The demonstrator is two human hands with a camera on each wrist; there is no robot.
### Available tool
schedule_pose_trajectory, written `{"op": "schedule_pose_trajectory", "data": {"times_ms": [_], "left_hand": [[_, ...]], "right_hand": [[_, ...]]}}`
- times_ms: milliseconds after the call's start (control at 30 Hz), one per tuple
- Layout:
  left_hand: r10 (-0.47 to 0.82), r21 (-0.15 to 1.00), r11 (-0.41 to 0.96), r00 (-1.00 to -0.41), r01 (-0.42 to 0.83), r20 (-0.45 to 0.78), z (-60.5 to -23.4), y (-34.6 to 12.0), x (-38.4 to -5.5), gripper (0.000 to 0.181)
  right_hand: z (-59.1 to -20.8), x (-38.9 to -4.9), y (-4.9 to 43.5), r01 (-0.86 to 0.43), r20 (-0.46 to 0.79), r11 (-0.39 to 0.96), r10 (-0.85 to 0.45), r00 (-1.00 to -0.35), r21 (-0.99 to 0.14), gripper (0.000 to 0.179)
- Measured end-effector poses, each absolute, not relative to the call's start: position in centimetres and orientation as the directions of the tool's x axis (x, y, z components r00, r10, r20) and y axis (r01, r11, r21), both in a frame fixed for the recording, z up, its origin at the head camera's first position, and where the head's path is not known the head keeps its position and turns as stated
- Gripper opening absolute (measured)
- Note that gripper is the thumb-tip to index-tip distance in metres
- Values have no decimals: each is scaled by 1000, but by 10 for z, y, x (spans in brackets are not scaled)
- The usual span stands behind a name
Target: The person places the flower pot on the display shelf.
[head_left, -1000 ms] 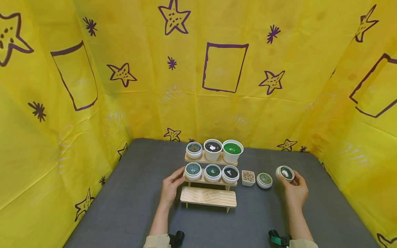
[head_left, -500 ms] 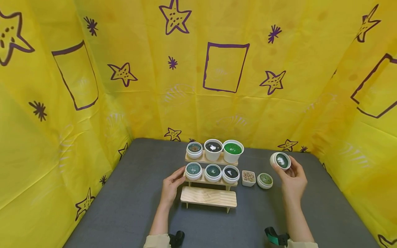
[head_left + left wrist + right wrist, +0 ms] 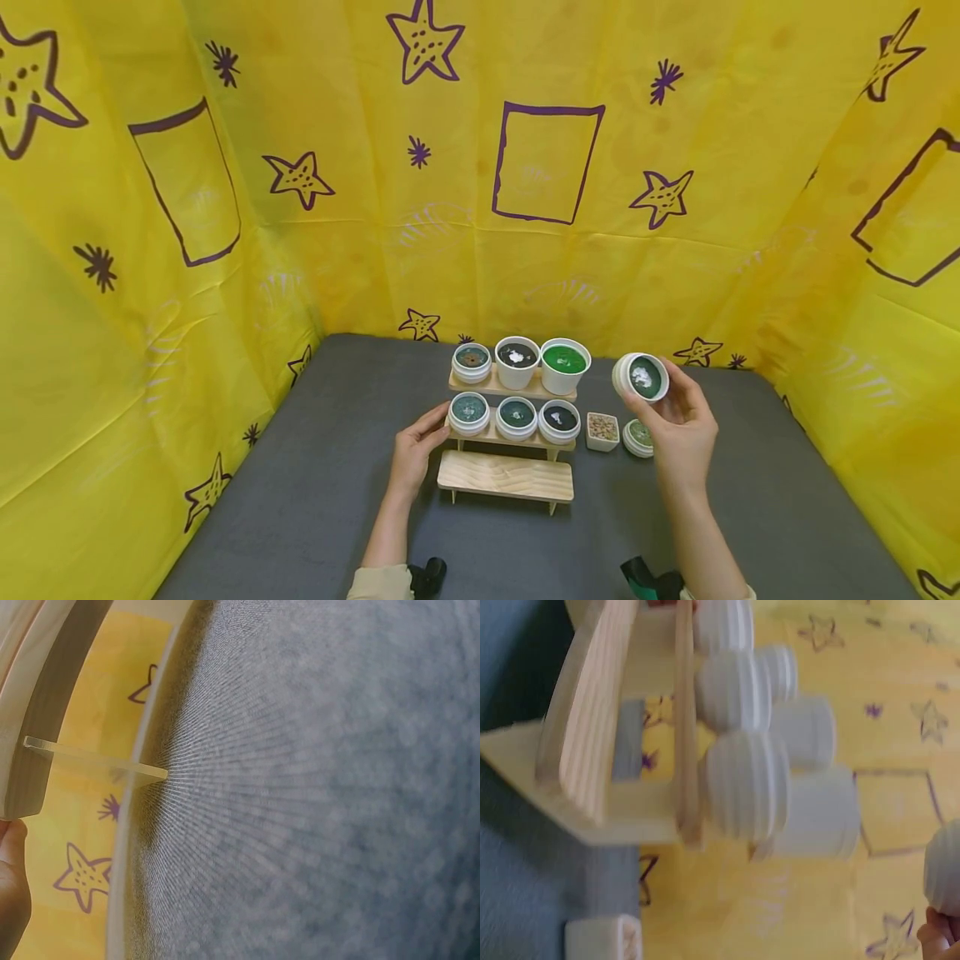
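Observation:
My right hand grips a small white ribbed cup, raised above the table and tilted so its dark green filling with a white patch shows. In the right wrist view, part of that cup appears at the right edge. At the left end of the middle tier of a wooden stepped stand, my left hand holds the board between fingers and thumb. Three white cups with dark greenish fillings stand on this tier. The left wrist view shows a digit against the board's end.
On the back tier stand a small cup, a taller dark-filled cup and a bright green one. A square dish of beige bits and a green-filled cup, partly hidden, sit right of the stand. Yellow cloth surrounds the table.
My right hand has lifted the cup from the right side and carried it left toward the stand, tilting it. The left hand stays at the stand's end.

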State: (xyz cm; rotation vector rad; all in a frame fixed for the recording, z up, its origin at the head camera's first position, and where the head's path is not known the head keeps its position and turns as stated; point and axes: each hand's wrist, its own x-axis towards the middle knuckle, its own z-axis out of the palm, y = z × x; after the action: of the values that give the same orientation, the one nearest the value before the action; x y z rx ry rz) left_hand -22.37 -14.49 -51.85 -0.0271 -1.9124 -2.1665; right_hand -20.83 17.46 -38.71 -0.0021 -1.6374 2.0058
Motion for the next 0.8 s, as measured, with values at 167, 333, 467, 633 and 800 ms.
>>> {"op": "schedule_pose_trajectory", "data": {"times_ms": [167,333,467,633,800], "left_hand": [[-172,973,-102,-967,209,190,-519,-145,-224,40],[-178,973,-96,-966,208,189,-519,-145,-224,40],[-176,974,-95,-966,207,188,-518,-145,-224,40],[-174,974,-99,-968,202,183,-518,-144,-223,41],[-175,973,-103,-967,204,184,-518,-144,-223,40]], "right_hand": [[-381,-197,155,-379,364,1,282,-888,-925,62],[-386,-191,136,-370,374,52,153,-915,-927,62],[-396,-190,122,-362,365,58,58,-929,-931,61],[-408,-187,106,-408,403,70,-78,-912,-910,61],[-420,-184,89,-449,424,92,-207,-882,-889,61]]}}
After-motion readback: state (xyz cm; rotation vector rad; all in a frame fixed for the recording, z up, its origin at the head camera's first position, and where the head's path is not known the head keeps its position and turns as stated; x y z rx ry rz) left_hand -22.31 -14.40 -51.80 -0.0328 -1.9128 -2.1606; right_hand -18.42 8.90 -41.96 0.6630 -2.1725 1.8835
